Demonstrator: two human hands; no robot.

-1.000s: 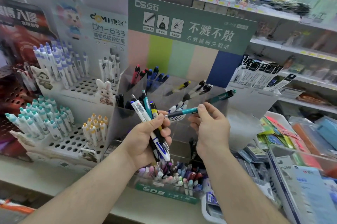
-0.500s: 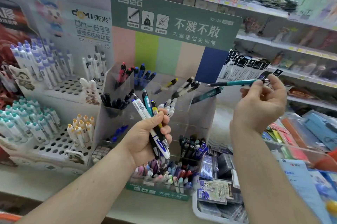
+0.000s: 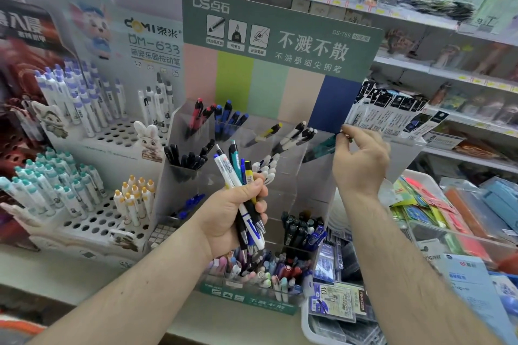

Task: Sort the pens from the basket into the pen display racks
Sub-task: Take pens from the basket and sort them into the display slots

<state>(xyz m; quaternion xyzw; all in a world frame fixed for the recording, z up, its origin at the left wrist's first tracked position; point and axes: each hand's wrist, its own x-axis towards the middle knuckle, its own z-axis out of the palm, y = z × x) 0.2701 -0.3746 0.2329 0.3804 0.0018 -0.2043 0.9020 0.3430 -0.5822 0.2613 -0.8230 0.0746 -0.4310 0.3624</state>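
Pens (image 3: 241, 176), a mixed bundle of white, teal, blue and yellow barrels, sit gripped in my left hand (image 3: 232, 213) before the clear rack (image 3: 291, 176). Beyond, my right hand (image 3: 360, 159) pinches a teal pen (image 3: 322, 148), slotting it into the rack's upper right compartment; next I release it, I judge.

The display rack's header card (image 3: 280, 36) is grey-green with white lettering above pink, lime, mint, beige and navy stripes. The teal pen (image 3: 322, 148) is dark. The bunch of pens (image 3: 241, 176) mixes white, blue, teal, yellow and black.
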